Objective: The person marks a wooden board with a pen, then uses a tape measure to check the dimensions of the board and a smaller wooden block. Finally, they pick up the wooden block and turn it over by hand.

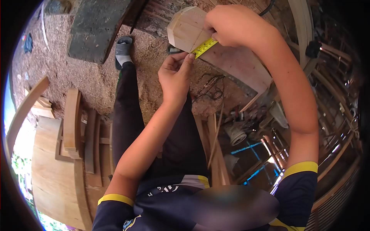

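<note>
A yellow tape measure point(205, 47) stretches between my two hands along the lower edge of a pale wooden piece with angled corners point(186, 29). The tape's lower left end is pinched between the thumb and finger of my left hand point(176, 73). Higher up and to the right, my right hand point(227, 26) has its fingers closed on the tape beside the wood. The wooden piece lies at the end of a flat board point(243, 65), and a thin line runs across its face.
Sawdust covers the ground point(92, 81). A dark slab point(95, 29) lies at the upper left, near my sandalled foot point(124, 50). Curved wooden pieces point(73, 119) and a broad panel point(52, 165) stand at the left. Dark cables point(210, 86) and piled wood scraps are at the right.
</note>
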Motion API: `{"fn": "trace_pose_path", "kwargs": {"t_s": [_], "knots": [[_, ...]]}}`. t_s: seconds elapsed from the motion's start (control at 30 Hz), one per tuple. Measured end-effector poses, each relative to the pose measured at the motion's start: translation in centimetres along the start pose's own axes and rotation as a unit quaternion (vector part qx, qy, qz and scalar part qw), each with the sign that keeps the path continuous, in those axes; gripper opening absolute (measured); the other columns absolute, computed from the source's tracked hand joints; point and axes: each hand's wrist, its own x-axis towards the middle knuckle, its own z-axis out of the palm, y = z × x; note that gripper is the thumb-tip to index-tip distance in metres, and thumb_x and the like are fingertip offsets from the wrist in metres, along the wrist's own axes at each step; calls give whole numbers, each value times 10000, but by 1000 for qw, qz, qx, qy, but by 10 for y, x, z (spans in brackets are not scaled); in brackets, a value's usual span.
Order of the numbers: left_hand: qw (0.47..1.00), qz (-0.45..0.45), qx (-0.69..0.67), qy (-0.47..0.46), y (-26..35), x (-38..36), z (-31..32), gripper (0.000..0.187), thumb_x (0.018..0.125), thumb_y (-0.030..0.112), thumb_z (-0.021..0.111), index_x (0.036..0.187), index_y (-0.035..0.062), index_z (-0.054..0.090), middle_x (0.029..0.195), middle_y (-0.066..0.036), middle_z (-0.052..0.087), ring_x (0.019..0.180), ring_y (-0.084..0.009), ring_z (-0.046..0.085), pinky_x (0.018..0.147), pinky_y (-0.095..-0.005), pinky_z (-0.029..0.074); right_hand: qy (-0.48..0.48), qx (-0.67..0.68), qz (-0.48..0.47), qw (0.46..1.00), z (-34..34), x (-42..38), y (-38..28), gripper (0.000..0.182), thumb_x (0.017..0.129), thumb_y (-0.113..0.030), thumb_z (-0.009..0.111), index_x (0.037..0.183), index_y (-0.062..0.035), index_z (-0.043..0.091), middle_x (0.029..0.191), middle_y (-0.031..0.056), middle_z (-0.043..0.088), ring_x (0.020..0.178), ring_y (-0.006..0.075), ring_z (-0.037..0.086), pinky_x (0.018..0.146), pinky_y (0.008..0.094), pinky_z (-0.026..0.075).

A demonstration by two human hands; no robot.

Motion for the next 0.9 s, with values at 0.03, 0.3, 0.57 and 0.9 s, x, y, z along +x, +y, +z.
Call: {"fn": "trace_pose_path", "kwargs": {"t_s": [0.03, 0.3, 0.57, 0.9], "knots": [[1000, 10, 4, 3, -2, 1, 2, 230, 1010, 110, 769, 1137, -54, 668, 968, -51, 733, 864, -88, 677, 796, -229, 538, -21, 26, 8, 999, 1, 2, 5, 111, 857, -126, 676, 900, -56, 751, 821, 178, 716, 812, 383, 709, 723, 502, 551], [990, 134, 22, 25, -18, 5, -1, 224, 1029, 120, 744, 1180, -25, 664, 1037, -36, 716, 930, -85, 652, 847, -244, 525, 53, 49, -54, 996, 18, -6, 12, 175, 886, -159, 697, 1002, -70, 794, 910, 178, 752, 893, 383, 730, 806, 495, 579], [982, 181, 28, 53, -19, 16, -8, 212, 1022, 111, 751, 1166, -18, 666, 1058, -44, 733, 994, -96, 678, 909, -240, 535, 79, -35, -123, 989, -31, -4, -9, 178, 797, -90, 684, 919, -29, 799, 940, 215, 772, 933, 397, 753, 823, 486, 597], [968, 228, -13, 103, -35, 17, 6, 248, 1029, 198, 757, 1150, -7, 686, 1010, -51, 739, 914, -115, 681, 822, -261, 519, 13, -88, -160, 983, -47, 12, -18, 204, 815, -76, 656, 968, -39, 785, 965, 211, 766, 937, 399, 739, 835, 486, 587]]}}
